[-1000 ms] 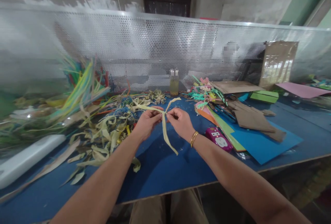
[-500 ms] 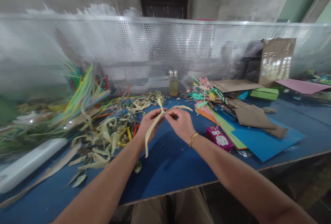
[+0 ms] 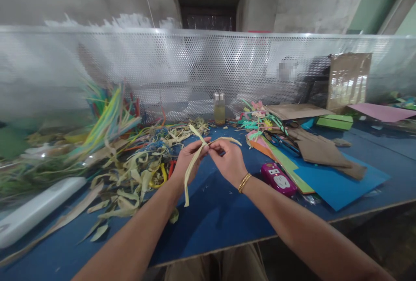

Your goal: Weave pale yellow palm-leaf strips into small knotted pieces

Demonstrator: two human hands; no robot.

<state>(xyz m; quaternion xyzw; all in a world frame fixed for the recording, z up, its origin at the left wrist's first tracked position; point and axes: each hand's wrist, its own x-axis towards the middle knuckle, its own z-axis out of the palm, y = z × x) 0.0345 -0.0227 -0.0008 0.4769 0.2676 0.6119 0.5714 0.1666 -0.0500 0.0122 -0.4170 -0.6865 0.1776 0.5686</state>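
Above the blue table, pale leaf strips [image 3: 189, 177] cross between my two hands. My left hand [image 3: 189, 158] pinches them at the crossing, with one strip hanging down over its palm side and an end pointing up and away. With thumb and forefinger together, my right hand [image 3: 230, 159] grips a thin strip [image 3: 232, 140] that curves out to the right. The fingertips of both hands nearly meet, and the join between the strips is partly hidden by them. A gold chain bracelet [image 3: 244, 182] circles my right wrist.
Loose dried leaves [image 3: 130, 185] and red-and-yellow-handled pliers [image 3: 159, 176] lie left, by a long white bar [image 3: 42, 207]. Coloured strips [image 3: 108, 116] stand behind. A jar [image 3: 219, 110] is at the back. Right are a purple block [image 3: 277, 180], blue paper [image 3: 351, 185] and brown card [image 3: 321, 153].
The view has tilted up slightly, bringing a green exit sign into sight. The upper strip end leans further left; both hands keep their pinch close together.
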